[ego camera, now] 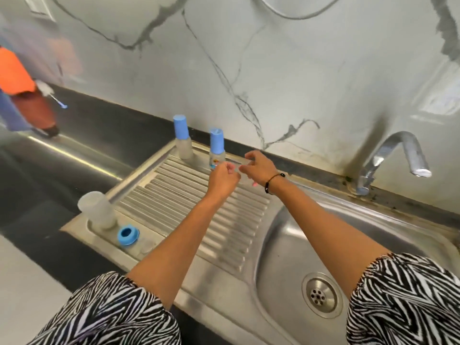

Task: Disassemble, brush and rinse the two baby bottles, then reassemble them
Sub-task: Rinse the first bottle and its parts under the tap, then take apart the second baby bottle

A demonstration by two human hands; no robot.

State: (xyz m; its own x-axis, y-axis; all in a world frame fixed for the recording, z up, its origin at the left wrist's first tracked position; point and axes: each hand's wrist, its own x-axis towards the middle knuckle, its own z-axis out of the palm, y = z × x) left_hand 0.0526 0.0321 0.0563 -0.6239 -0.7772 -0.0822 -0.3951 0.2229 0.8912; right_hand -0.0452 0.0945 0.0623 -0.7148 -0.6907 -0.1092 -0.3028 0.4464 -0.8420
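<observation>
1. while both arms are reaching out over the ribbed drainboard [189,195], the left hand [223,178] and right hand [258,166] are meeting just in front of the nearer bottle [217,148].
2. the left hand's grip is curling closed, fingertips pinched together; whether something small and clear is sitting in them is too blurred to tell.
3. the right hand's grip is hanging half curled, fingers bent and spread, and i cannot tell whether it is pinching anything; a black bracelet [272,180] is circling its wrist.
4. two bottles are standing upright at the far edge of the drainboard, both wearing tall blue caps: the nearer bottle with a printed label, and a frosted bottle [183,139] just to its left, apart from it.
5. a cloudy cup [97,210] is standing at the drainboard's near left corner, with a blue ring [127,235] lying just beside it on the steel.
6. the sink [373,227] is lying to the right of the drainboard, its drain [319,296] showing at the bottom, and the tap [395,160] is arching over its far rim.
7. a dark surface [87,120] is running along the marbled wall; at the far left a person in orange [22,90] is standing, blurred.
8. zebra-print sleeves [112,312] are covering both upper arms.
</observation>
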